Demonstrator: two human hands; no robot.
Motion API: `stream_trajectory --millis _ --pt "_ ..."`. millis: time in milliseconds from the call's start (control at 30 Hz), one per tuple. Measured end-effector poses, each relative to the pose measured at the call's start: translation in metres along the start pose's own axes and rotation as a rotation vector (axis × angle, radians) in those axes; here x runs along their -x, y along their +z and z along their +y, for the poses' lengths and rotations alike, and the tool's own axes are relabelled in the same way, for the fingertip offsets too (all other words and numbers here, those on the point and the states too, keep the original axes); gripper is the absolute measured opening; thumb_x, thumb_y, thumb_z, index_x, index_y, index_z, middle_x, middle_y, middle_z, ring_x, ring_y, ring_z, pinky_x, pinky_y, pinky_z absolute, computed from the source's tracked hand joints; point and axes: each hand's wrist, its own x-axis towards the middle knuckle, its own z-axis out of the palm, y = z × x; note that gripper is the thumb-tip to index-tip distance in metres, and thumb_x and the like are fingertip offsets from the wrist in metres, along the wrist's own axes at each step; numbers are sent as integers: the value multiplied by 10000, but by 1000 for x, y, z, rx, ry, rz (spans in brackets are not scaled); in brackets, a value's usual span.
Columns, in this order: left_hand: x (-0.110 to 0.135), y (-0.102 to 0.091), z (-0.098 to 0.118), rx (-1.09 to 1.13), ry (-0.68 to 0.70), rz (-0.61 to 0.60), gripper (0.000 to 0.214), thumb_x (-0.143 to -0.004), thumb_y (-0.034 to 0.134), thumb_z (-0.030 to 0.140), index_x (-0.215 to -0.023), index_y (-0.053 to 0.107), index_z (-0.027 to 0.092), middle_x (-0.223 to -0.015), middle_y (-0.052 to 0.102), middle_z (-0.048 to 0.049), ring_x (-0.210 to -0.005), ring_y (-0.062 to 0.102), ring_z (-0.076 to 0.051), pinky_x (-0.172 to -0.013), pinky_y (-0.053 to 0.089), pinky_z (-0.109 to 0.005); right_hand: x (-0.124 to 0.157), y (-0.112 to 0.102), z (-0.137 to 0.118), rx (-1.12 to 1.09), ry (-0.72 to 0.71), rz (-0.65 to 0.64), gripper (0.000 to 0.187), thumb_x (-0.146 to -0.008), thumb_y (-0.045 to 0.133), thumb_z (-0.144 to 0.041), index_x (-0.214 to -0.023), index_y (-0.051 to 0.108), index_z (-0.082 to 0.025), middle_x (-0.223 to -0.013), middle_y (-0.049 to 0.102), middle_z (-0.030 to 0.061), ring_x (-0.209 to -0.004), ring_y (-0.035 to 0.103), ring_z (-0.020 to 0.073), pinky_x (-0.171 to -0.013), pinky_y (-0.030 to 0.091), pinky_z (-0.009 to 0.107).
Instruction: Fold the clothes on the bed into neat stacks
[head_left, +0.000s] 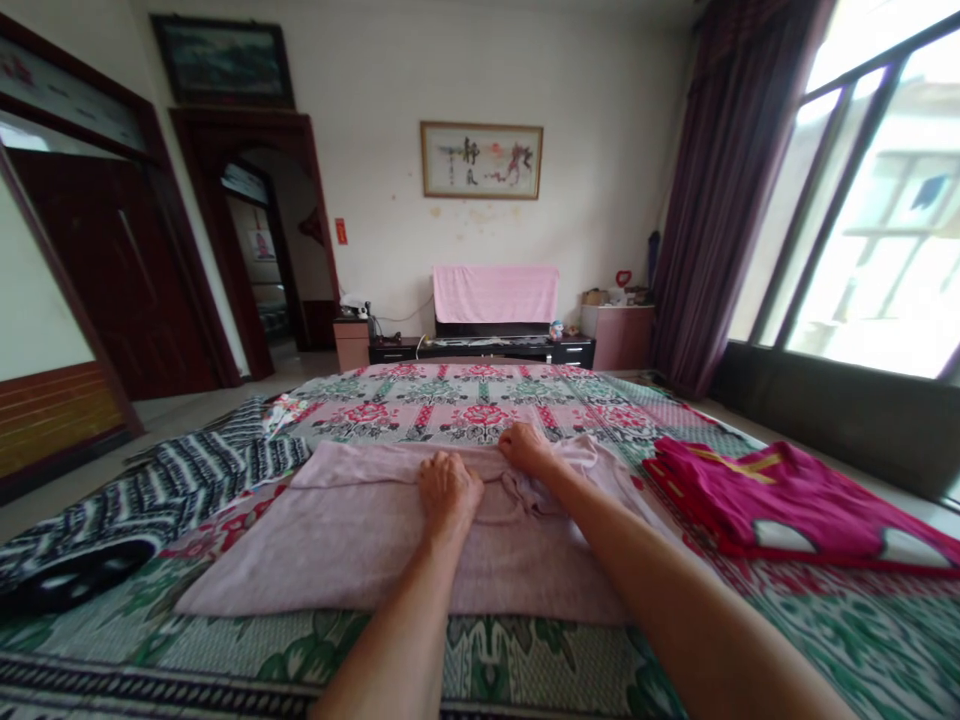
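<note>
A pale pink garment point(352, 530) lies spread flat on the floral bedcover point(465, 400) in front of me. My left hand point(448, 487) rests on its far middle part, fingers curled down onto the cloth. My right hand point(526, 447) sits a little farther and to the right, at the garment's far edge, fingers closed on a bunched bit of the pink fabric. Both forearms reach in from the bottom of the picture.
A black-and-white striped garment point(142, 490) lies at the left of the bed. A folded magenta garment point(787, 500) with yellow and white trim lies at the right. Beyond the bed stand a low cabinet with a pink cloth point(495, 293), a doorway and a large window.
</note>
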Motion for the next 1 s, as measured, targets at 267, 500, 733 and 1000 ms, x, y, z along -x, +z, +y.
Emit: stream_trajectory --millis 267,500,733,1000 --pt "6 0 2 -14 -30 46 245 -790 479 231 -900 680 145 -1008 637 -162 -1023 536 -325 -891 363 -470 2 11 1 -18 91 80 317 -861 435 -245 -902 744 -187 -983 722 106 -893 650 194 -729 427 234" --pt "6 3 1 -38 -19 53 248 -796 470 240 -909 670 146 -1004 632 -160 -1023 539 -330 -895 367 -476 9 1 15 -65 -38 55 319 -821 441 -187 -965 726 -194 -980 727 58 -928 639 182 -785 420 221" --pt "3 2 1 -31 -31 25 258 -789 470 264 -881 687 159 -1000 636 -158 -1036 527 -342 -898 376 -475 30 5 12 -43 -206 -21 317 -889 434 -258 -1117 648 -205 -1179 635 75 -1088 565 192 -952 377 292" --pt "1 4 -2 -41 -4 20 252 -785 471 267 -864 683 158 -989 643 -163 -998 532 -348 -865 380 -482 49 -20 42 -1 8 78 365 -913 370 -227 -1211 572 -166 -1246 595 132 -1119 553 225 -951 381 345"
